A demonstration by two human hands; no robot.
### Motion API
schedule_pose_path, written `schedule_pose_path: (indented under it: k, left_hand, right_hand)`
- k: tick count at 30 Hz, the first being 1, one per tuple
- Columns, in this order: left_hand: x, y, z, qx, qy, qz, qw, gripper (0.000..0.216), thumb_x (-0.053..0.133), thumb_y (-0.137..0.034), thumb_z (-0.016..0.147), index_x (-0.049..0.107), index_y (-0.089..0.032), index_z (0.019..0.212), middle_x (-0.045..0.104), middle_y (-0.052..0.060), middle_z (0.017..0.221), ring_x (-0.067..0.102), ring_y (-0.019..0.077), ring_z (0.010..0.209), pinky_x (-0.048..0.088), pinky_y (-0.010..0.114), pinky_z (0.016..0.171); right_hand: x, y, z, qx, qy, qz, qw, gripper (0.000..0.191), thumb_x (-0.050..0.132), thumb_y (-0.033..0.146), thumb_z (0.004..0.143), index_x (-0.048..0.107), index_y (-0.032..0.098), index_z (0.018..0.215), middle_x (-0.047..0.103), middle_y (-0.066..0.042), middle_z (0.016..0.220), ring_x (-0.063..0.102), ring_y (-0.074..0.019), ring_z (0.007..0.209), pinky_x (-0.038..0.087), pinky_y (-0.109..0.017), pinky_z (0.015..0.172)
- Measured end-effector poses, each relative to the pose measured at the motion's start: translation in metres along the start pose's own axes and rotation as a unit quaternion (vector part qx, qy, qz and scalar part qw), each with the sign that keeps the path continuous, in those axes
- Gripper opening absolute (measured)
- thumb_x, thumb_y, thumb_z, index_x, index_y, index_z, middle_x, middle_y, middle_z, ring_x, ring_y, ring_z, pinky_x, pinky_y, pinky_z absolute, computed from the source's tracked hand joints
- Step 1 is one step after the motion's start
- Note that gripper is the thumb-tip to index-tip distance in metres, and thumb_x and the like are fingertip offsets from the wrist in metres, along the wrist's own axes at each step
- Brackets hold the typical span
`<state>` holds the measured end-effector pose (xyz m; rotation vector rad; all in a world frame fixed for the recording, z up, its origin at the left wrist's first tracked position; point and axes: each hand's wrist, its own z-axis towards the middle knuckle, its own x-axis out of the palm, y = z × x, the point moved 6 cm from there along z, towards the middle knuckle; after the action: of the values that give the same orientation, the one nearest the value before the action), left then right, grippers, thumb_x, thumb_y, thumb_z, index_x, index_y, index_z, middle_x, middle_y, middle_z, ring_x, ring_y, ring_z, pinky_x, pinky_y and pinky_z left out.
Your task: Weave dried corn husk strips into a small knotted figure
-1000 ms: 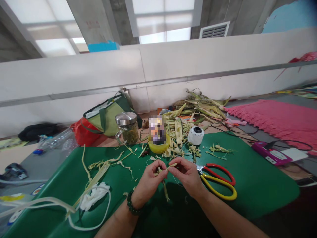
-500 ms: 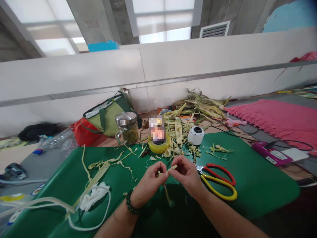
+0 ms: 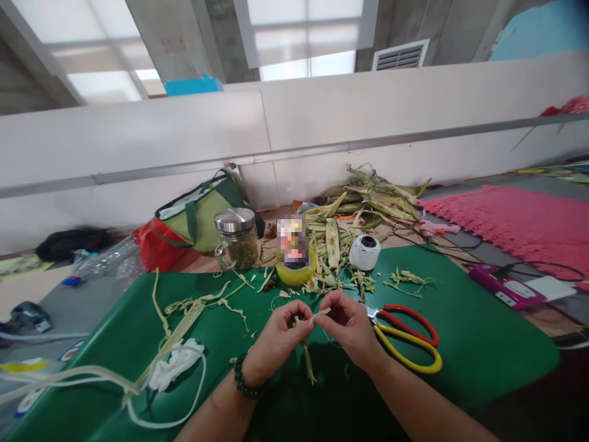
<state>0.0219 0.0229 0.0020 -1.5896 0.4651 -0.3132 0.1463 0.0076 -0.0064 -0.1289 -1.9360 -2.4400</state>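
Observation:
Over the near part of the green mat [image 3: 488, 325], my left hand [image 3: 278, 337] pinches a small bundle of pale corn husk [image 3: 310, 366], whose ends hang below the fingers. My right hand [image 3: 352, 331] meets it fingertip to fingertip, closed on a short pale husk strip [image 3: 324, 311] that pokes out above the thumb. Whether strip and bundle are one piece is hidden by the fingers. A fine thread shows near the hands. Just right of my right hand lie scissors [image 3: 409, 309] with one red and one yellow handle.
Behind my hands stand a yellow tape roll [image 3: 297, 277], a white thread spool [image 3: 365, 256] and a lidded glass jar [image 3: 242, 247]. Corn husks [image 3: 372, 199] pile up at the back. A white cable [image 3: 138, 420] and crumpled tissue [image 3: 177, 365] lie left; a purple device [image 3: 504, 287] sits right.
Both hands stay almost in place, still pinching the husk. The hanging husk ends have shifted slightly.

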Motion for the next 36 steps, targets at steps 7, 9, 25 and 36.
schedule_pose_path:
  k: [7, 9, 25, 36]
  left_hand:
    - [0.0005, -0.0011, -0.0006, 0.006, 0.008, 0.005, 1.0, 0.032, 0.065, -0.046, 0.072, 0.053, -0.016, 0.072, 0.045, -0.003, 0.066, 0.04, 0.01, 0.06, 0.037, 0.02, 0.052]
    - [0.0002, -0.0002, -0.0007, 0.005, 0.009, 0.008, 1.0, 0.032, 0.065, -0.046, 0.072, 0.053, -0.016, 0.073, 0.045, -0.003, 0.066, 0.04, 0.01, 0.059, 0.036, 0.02, 0.052]
    - [-0.0005, 0.0022, -0.0009, 0.011, 0.011, 0.019, 1.0, 0.028, 0.063, -0.04, 0.074, 0.049, -0.017, 0.071, 0.043, -0.005, 0.064, 0.038, 0.0096, 0.058, 0.033, 0.021, 0.052]
    - [0.0004, 0.001, -0.0017, 0.018, 0.022, 0.018, 0.999, 0.026, 0.062, -0.039, 0.076, 0.049, -0.016, 0.072, 0.043, -0.004, 0.065, 0.038, 0.0095, 0.058, 0.032, 0.021, 0.053]
  right_hand:
    - [-0.0005, 0.0011, -0.0001, 0.009, 0.001, 0.001, 1.0, 0.024, 0.07, 0.034, 0.069, 0.052, 0.018, 0.069, 0.045, 0.005, 0.059, 0.04, -0.0087, 0.052, 0.032, -0.021, 0.047]
    - [-0.0007, 0.001, -0.0003, 0.014, 0.0, 0.004, 1.0, 0.025, 0.071, 0.036, 0.068, 0.052, 0.019, 0.069, 0.045, 0.005, 0.058, 0.04, -0.0087, 0.051, 0.032, -0.021, 0.047]
    - [-0.0004, 0.0006, -0.0008, 0.01, 0.003, -0.002, 1.0, 0.024, 0.071, 0.035, 0.068, 0.053, 0.019, 0.069, 0.044, 0.005, 0.057, 0.038, -0.0086, 0.05, 0.031, -0.021, 0.046]
    - [-0.0005, -0.001, -0.001, 0.009, 0.006, -0.002, 1.0, 0.024, 0.07, 0.034, 0.069, 0.052, 0.019, 0.07, 0.044, 0.005, 0.058, 0.039, -0.0086, 0.05, 0.031, -0.021, 0.047]
